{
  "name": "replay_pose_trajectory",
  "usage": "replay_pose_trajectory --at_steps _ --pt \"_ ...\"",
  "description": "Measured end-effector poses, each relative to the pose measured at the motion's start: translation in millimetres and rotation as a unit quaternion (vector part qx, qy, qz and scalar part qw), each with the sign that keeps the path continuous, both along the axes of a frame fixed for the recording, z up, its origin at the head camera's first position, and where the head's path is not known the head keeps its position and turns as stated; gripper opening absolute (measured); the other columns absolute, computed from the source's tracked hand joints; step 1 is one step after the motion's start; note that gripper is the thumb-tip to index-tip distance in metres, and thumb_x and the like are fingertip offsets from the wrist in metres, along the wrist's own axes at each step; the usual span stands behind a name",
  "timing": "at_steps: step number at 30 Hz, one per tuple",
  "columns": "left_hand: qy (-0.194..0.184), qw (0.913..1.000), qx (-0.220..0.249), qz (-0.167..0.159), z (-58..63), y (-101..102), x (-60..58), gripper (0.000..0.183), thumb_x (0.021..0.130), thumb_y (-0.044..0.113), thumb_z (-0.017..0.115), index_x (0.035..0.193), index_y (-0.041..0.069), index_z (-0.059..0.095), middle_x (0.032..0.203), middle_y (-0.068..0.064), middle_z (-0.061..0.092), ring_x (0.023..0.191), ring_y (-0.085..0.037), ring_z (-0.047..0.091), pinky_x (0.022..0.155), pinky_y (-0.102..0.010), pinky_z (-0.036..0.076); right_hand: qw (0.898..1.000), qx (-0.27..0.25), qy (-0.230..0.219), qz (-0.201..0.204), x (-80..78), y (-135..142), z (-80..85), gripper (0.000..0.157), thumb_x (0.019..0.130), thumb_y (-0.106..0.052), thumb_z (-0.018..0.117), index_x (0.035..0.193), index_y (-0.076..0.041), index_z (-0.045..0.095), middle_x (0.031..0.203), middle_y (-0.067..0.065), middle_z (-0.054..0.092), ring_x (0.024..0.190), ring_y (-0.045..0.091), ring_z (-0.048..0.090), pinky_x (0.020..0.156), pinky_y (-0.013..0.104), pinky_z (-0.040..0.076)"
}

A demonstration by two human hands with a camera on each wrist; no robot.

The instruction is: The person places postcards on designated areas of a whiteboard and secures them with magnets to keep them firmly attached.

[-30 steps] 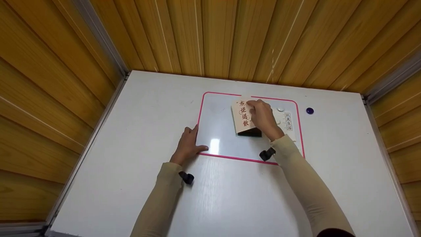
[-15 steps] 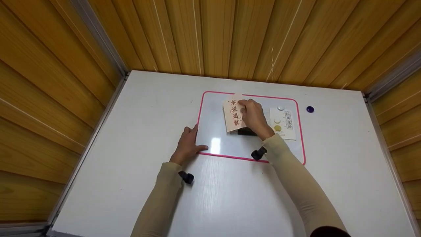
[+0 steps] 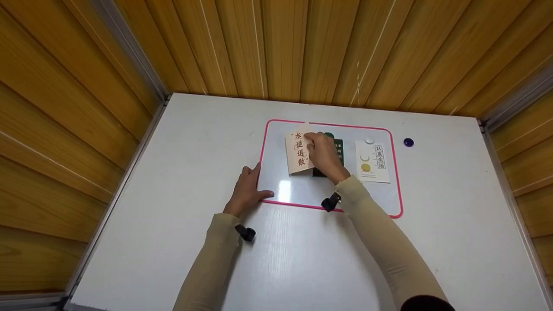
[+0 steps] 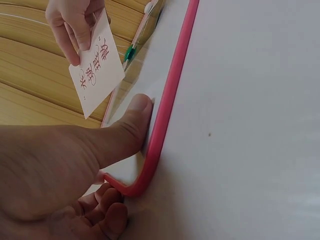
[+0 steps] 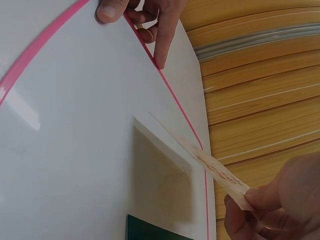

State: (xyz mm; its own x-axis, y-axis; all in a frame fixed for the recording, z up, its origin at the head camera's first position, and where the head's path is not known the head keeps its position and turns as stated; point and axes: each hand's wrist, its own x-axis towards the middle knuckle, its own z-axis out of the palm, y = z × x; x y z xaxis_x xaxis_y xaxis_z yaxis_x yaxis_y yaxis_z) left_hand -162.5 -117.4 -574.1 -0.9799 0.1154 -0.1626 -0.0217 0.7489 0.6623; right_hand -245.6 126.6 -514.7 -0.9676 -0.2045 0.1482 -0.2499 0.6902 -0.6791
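Observation:
My right hand (image 3: 324, 153) pinches a pale paper card (image 3: 297, 151) with red characters by its right edge. The card is raised above the left part of a pink-edged whiteboard (image 3: 272, 172); in the right wrist view its shadow falls on the board, apart from the card (image 5: 205, 162). At the whiteboard's lower-left corner, my left hand (image 3: 246, 190) grips the edge, thumb over the rim and fingers at the side. A dark green card (image 3: 340, 157) with a green magnet (image 3: 329, 135) at its top lies on the board, partly hidden by my right hand.
Right of the green card lies a white card (image 3: 378, 176) with a moon and sun print, a white magnet (image 3: 369, 141) at its top. A dark blue magnet (image 3: 408, 142) sits on the white table (image 3: 458, 194), beyond the board's right edge. Wooden panels (image 3: 285, 47) stand behind.
My right hand has moved left with the paper card, from over the green card towards the board's left part. The green and white cards show more. My left hand has stayed at the corner.

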Motion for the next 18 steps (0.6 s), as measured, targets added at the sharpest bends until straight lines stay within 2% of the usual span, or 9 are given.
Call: replay_pose_trajectory --at_steps 10,18 --pt "-0.005 1.0 -0.007 0.0 2.0 1 -1.4 0.109 0.078 0.032 0.092 0.162 0.007 0.028 0.122 -0.016 0.046 0.1 -0.026 0.043 0.093 -0.04 0.043 1.0 -0.021 -0.006 -0.008 -2.6 -15 -5.7 0.035 0.099 0.005 0.061 0.134 0.005 0.065 0.119 0.021 0.068 0.108 0.03 0.064 0.096 0.045 0.05" --pt "-0.003 1.0 -0.003 0.002 1.1 0 -2.0 0.11 0.077 0.032 0.092 0.162 0.006 0.028 0.118 -0.014 0.045 0.097 -0.024 0.042 0.089 -0.038 0.041 0.998 -0.052 -0.014 -0.011 -6.8 -26 -11.5 0.036 0.1 0.005 0.06 0.136 0.005 0.063 0.119 0.021 0.067 0.101 0.027 0.063 0.093 0.043 0.051"
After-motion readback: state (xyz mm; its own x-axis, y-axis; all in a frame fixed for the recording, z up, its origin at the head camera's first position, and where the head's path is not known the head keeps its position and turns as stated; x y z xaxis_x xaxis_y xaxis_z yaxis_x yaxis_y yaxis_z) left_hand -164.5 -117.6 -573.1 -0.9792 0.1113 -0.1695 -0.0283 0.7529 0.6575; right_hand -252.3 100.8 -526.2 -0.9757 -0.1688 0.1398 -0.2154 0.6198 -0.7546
